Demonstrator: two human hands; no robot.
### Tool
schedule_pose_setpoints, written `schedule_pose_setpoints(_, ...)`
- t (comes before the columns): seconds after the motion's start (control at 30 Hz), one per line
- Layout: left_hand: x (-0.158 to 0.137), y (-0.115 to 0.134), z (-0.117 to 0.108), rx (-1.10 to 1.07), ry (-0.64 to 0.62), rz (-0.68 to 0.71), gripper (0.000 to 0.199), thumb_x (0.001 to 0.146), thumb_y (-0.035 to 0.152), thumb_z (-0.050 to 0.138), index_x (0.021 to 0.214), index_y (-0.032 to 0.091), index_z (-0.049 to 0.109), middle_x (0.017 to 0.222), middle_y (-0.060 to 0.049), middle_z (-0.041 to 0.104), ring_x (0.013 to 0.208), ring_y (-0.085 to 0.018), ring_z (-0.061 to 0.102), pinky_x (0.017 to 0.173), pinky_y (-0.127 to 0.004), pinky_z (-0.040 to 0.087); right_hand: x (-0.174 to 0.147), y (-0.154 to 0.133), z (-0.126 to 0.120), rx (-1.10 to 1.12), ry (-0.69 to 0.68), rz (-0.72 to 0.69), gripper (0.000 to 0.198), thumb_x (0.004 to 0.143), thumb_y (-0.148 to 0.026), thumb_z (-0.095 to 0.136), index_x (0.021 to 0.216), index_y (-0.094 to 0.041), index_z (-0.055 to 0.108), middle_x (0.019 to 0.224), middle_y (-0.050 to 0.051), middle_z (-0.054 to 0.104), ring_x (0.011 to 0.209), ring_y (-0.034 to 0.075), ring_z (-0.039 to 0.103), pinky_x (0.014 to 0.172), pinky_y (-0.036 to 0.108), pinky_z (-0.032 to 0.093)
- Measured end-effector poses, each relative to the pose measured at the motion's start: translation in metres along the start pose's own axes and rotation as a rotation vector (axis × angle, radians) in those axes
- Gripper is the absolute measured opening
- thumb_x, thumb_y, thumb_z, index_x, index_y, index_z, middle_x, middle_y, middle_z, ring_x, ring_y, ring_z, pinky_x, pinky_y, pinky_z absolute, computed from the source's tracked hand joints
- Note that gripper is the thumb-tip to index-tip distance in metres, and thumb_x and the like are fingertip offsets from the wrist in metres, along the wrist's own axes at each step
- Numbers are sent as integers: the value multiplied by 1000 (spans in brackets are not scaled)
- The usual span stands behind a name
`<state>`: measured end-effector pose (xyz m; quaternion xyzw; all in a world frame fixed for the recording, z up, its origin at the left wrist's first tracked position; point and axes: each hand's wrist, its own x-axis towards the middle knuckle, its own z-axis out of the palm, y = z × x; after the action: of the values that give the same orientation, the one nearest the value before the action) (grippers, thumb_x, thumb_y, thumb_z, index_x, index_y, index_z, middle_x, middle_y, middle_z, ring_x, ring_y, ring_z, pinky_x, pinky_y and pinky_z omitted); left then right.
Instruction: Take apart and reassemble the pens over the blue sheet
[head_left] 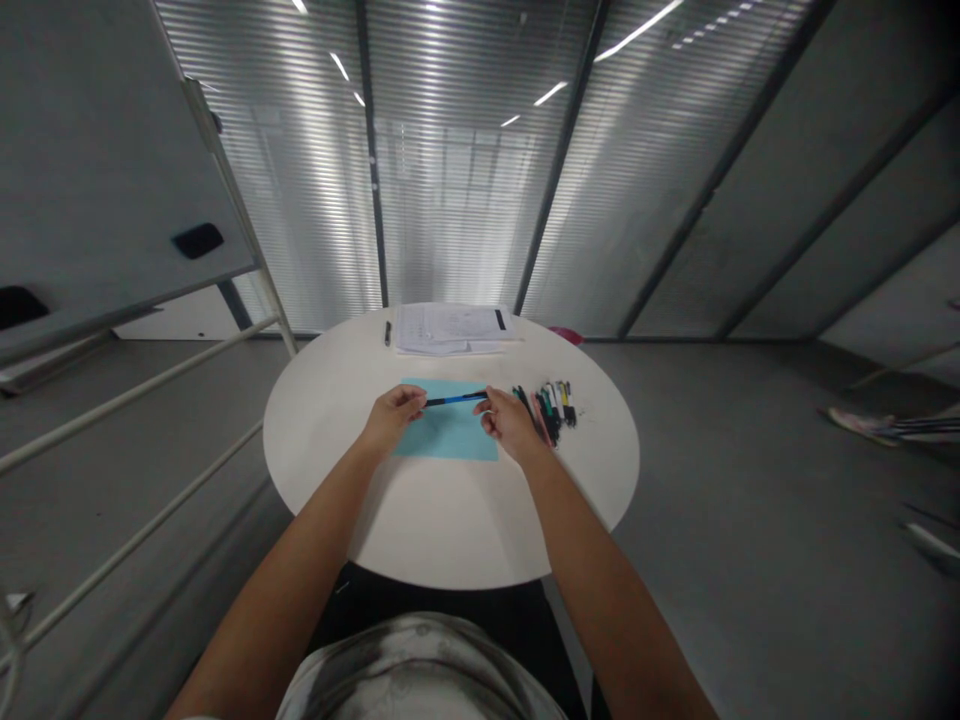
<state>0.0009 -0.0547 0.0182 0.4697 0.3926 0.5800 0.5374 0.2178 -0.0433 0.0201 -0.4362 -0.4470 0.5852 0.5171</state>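
Note:
A slim blue-and-black pen (456, 398) is stretched level between my two hands. My left hand (396, 412) pinches its left end, and my right hand (507, 418) grips the right end with thumb and fingers. Beneath the pen, a light blue sheet (442, 440) lies flat on the round white table (450, 530). Just right of my right hand rests a group of pens and markers (551, 408), mostly black with some green, red, white and yellow; my hand hides part of it.
Printed papers (446, 330) lie at the table's far side, with a dark pen (388, 333) beside them. A whiteboard on a white metal frame (274, 290) stands at the left. Glass partitions with blinds (457, 200) rise behind the table. A person's foot (859, 424) shows at far right.

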Motion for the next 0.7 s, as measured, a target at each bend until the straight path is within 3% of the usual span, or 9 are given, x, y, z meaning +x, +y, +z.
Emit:
schedule_pose_setpoints(0.17,0,3,0,9,56,-17,38,63,36,75,93,17,60,66,3,56,58,-9,54,59,-24,42,-9,-11,1,81,-21,-53,35,76,-51,57,89,-18,57,72,0,63,43,7,49,38,18,28)
schedule_pose_setpoints(0.33,0,3,-3,90,82,-49,31,64,38,73,80,14,61,67,1,58,52,-7,50,54,-24,40,-15,-19,2,64,-5,-30,36,78,-53,52,91,-20,57,77,2,64,46,8,50,42,20,32)
schedule_pose_setpoints(0.7,2,-3,-7,-28,29,-29,25,65,33,73,79,16,62,76,-1,62,57,-8,52,56,-24,40,-7,-13,1,258,22,54,32,69,-45,68,81,-19,52,55,-5,53,39,5,40,35,16,22)
